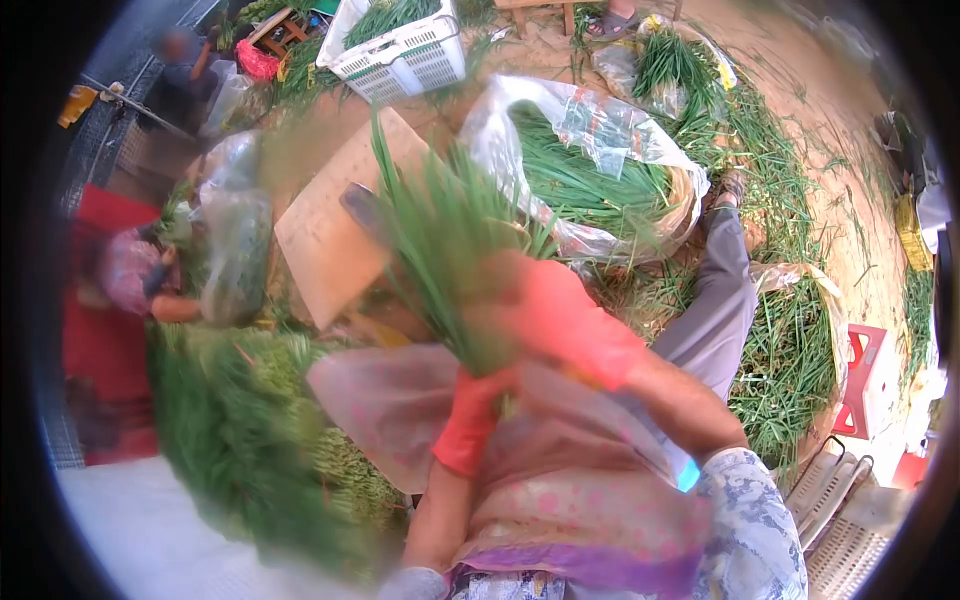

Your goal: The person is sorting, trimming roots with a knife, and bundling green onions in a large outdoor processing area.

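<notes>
In front of my apron, my left hand point(475, 410) in a red rubber glove is closed around the lower end of a bunch of chives point(425, 250). The long green leaves point up and away from me, their tips smeared by motion. My right hand point(565, 310), also in a red glove, reaches across the bunch from the right. Its fingers are blurred among the leaves, so their grip does not show. Behind the bunch stands a tan board point(335, 225), with a dark flat object point(365, 212) at its edge.
A plastic-lined bag of chives point(690, 190) sits ahead, and a sack of loose leaves point(790, 370) lies right. A chive pile point(250, 440) is at my left. Beyond are a white crate point(405, 65), a red stool point(858, 380) and a person point(140, 270) at far left.
</notes>
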Tool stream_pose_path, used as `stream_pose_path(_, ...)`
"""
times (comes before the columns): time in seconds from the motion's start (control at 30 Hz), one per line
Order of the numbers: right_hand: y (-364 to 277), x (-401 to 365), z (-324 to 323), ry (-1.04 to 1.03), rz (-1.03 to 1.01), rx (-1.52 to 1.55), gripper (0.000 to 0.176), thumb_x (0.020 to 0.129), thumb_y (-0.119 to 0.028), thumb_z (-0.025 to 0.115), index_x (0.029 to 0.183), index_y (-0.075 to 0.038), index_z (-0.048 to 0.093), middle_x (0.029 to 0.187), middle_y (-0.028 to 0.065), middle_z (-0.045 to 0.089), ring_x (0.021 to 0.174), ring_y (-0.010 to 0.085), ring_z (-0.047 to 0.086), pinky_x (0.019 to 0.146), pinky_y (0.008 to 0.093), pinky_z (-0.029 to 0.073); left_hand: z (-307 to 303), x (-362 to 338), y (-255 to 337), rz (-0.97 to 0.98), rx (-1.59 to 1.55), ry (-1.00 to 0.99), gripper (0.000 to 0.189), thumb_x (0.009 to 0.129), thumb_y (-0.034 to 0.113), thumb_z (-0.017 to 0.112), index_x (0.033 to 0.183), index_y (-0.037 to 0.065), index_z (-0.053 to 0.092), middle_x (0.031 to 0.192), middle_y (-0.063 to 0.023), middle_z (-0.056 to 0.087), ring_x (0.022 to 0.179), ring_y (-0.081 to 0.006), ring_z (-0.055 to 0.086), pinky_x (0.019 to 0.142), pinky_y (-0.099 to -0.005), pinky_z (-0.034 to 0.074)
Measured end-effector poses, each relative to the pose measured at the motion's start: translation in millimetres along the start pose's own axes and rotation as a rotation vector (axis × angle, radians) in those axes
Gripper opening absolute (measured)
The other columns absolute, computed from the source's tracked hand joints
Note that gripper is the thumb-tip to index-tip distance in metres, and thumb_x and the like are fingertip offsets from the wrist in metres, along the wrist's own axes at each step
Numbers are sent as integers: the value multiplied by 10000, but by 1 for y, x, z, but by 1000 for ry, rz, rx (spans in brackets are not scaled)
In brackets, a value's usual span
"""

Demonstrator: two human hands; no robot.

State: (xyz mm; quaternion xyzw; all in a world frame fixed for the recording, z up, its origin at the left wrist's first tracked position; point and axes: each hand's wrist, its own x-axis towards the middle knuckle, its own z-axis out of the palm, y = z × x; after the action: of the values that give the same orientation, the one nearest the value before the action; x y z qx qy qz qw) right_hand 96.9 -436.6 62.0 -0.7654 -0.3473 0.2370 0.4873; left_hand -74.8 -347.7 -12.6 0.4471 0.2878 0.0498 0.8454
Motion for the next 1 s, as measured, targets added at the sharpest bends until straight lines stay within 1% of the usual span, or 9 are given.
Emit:
stream_pose_path(0.03, -3, 2, 4, 5, 84, 14, 539, 798, -386, 804, 1113, 30, 667, 911, 175, 713, 852, 328, 701, 782, 414, 548, -5, 1, -5, 9, 20, 3, 261, 787, 42, 741, 1023, 56, 629, 858, 0, 620, 698, -117, 598, 597, -273, 479)
stream_pose_path(0.17, 10, 4, 16, -66, 111, 324, 357, 860, -274, 767, 1079, -2, 691, 850, 102, 700, 748, 212, 678, 643, 339, 542, -5, -3, -1, -34, 44, -21, 404, 749, 116, 725, 1131, 48, 611, 971, -55, 625, 766, -162, 598, 673, -297, 472)
stream_pose_path(0.27, -5, -5, 0, -140, 203, 624, 231, 910, -191, 722, 1063, -19, 696, 825, 36, 682, 679, 111, 632, 541, 261, 497, -1, -19, 15, -24, -133, -77, 467, 732, 162, 733, 1170, 55, 615, 1026, -61, 621, 802, -160, 581, 694, -288, 453)
stream_pose_path(0.33, -4, -9, -1, -67, 275, 654, 174, 936, -152, 693, 1062, -32, 696, 811, -1, 669, 647, 63, 601, 495, 217, 458, 1, -22, 19, -30, -191, -80, 518, 717, 191, 742, 1200, 60, 608, 1040, -59, 618, 814, -159, 568, 701, -284, 443)
stream_pose_path(0.57, 17, -1, 4, 140, 275, 724, 136, 908, -143, 724, 989, -35, 727, 715, 0, 676, 563, 64, 589, 457, 223, 443, -21, -15, 12, -66, -152, -78, 562, 717, 187, 745, 1242, 68, 581, 1028, -54, 606, 765, -159, 550, 678, -287, 435)
stream_pose_path(0.6, 10, 3, -14, 81, 352, 617, 119, 903, -141, 734, 945, -30, 733, 649, 22, 665, 495, 74, 573, 434, 227, 439, -20, -16, 12, -61, -139, -55, 548, 720, 179, 742, 1233, 66, 585, 1020, -56, 603, 760, -160, 551, 675, -290, 436)
stream_pose_path(0.67, 8, 6, -15, 157, 334, 580, 105, 917, -128, 728, 961, -34, 740, 642, 49, 669, 444, 84, 543, 416, 225, 396, -15, -17, 15, -55, -112, -18, 520, 726, 164, 734, 1216, 62, 593, 1003, -59, 595, 751, -162, 551, 669, -295, 439)
stream_pose_path(0.87, 31, 4, -38, 237, 264, 779, 138, 935, -141, 725, 871, -19, 707, 667, 82, 697, 434, 104, 547, 406, 231, 399, -8, -20, 23, -76, -101, -62, 487, 725, 144, 733, 1184, 49, 601, 982, -73, 591, 742, -171, 556, 661, -304, 448)
stream_pose_path(1.0, 36, 1, -57, 263, 284, 1054, 99, 937, -115, 699, 913, -19, 706, 621, 26, 626, 405, 99, 465, 394, 245, 348, -17, -18, 15, -40, -44, -87, 487, 718, 159, 741, 1169, 39, 602, 974, -70, 596, 731, -172, 557, 635, -304, 447)
